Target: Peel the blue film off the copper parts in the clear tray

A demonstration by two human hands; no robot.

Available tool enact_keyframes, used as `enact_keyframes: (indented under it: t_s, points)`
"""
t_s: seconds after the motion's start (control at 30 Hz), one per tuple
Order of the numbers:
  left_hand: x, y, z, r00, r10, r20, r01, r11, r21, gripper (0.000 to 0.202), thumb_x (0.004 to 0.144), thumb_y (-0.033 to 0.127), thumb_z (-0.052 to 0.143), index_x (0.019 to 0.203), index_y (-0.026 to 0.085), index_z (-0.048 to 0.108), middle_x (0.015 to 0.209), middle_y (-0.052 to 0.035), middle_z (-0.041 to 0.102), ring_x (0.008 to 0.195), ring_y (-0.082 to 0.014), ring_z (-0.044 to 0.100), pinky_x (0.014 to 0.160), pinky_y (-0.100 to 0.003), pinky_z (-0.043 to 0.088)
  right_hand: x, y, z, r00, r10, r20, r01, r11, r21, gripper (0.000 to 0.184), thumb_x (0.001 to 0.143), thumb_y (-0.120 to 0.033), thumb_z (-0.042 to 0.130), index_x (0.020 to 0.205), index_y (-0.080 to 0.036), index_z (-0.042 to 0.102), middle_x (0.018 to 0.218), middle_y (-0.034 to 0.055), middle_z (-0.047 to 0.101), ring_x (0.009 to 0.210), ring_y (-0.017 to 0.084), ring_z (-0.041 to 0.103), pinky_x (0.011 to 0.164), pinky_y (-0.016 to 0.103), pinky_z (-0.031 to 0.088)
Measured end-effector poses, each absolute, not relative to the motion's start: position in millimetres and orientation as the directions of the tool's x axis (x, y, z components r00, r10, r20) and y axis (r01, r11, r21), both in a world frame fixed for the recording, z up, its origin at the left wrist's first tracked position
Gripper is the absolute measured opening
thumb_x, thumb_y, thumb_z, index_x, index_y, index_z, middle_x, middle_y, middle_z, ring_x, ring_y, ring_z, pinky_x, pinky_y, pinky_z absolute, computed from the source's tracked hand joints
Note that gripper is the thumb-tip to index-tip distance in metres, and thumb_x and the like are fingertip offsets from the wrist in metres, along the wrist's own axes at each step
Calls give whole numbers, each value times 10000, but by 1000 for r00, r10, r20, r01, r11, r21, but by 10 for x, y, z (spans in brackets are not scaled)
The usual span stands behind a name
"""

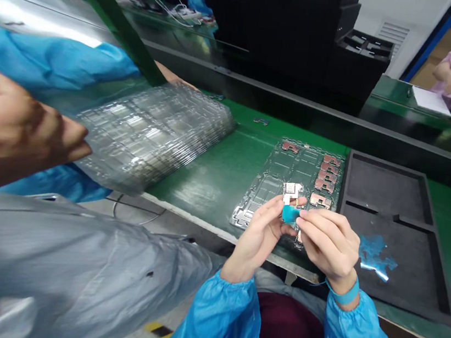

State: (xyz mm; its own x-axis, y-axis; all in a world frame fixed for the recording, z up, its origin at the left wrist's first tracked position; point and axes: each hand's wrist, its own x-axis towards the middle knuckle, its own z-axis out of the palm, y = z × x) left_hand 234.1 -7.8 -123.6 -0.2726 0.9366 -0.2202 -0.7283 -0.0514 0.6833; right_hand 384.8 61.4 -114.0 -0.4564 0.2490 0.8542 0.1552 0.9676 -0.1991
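Observation:
Both my hands meet in front of me, over the near edge of a clear plastic tray [266, 188]. Fingers of my left hand [261, 232] are closed on a small circuit board [291, 191] with a shiny metal shield. My right hand [330, 241] pinches a piece of blue film [290, 214] at the board's lower end; the film still touches the board. Under my hands, the tray holds several copper-coloured boards [327, 174] in its right column and one at the far left. A blue band circles my right wrist.
Right of the tray lies a black foam tray [394, 213] with crumpled blue film [375, 258] in it. A tall stack of clear trays [159, 132] stands left, beside a co-worker's hand [18, 130]. A small dark part [261, 121] rests on the green bench [204, 172]. A green post [112, 15] slants behind.

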Motion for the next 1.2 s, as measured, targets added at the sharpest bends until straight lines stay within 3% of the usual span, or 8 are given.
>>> enact_keyframes:
  t_s: [0.3, 0.53, 0.77, 0.97, 1.1, 1.2]
  points:
    - [2336, -71, -1192, -268, 927, -263, -750, -29, 661, 241, 926, 362, 822, 1069, 169, 832, 1235, -99, 837, 808, -159, 764, 613, -206, 593, 3880, 568, -1142, -472, 215, 855, 164, 974, -155, 370, 972, -60, 751, 1294, -244, 741, 1101, 27, 851, 1034, 217, 802, 866, 350, 713]
    - [2326, -50, -1159, -265, 927, -267, -787, -47, 616, 190, 944, 320, 813, 1033, 154, 842, 1035, -62, 859, 792, -164, 793, 695, -213, 626, 3892, 523, -1147, -460, 202, 865, 164, 976, -141, 285, 966, -46, 755, 1198, -212, 760, 1049, 31, 854, 994, 201, 807, 856, 323, 718]
    - [2325, -18, -1118, -269, 901, -340, -846, -52, 531, 168, 1034, 236, 681, 969, 151, 812, 890, -39, 836, 746, -171, 800, 636, -221, 623, 3945, 486, -1200, -466, 194, 863, 149, 979, -140, 297, 972, -46, 756, 1227, -199, 762, 1080, 32, 851, 1027, 201, 809, 887, 322, 723]
    - [2330, 33, -1109, -317, 870, -379, -847, -79, 526, 132, 1038, 217, 674, 1042, 165, 795, 1067, -55, 850, 771, -159, 805, 538, -193, 563, 4054, 463, -1307, -501, 177, 847, 137, 983, -125, 318, 941, -17, 780, 1236, -136, 767, 1129, 67, 846, 1099, 212, 799, 955, 318, 716]
    - [2329, 102, -1130, -362, 846, -392, -834, -106, 541, 169, 1057, 217, 636, 1063, 163, 796, 1142, -72, 845, 817, -155, 807, 604, -199, 600, 4083, 417, -1320, -468, 195, 862, 150, 979, -140, 320, 946, -43, 777, 1236, -178, 764, 1128, 50, 846, 1057, 219, 808, 874, 343, 733]
    - [2281, 152, -1174, -410, 832, -374, -784, -112, 611, 139, 1026, 195, 663, 1028, 159, 797, 1213, -96, 835, 861, -161, 814, 665, -208, 626, 4200, 409, -1271, -443, 313, 840, 189, 949, -254, 323, 936, -32, 753, 1198, -220, 760, 1065, 41, 849, 1016, 232, 814, 831, 374, 722]
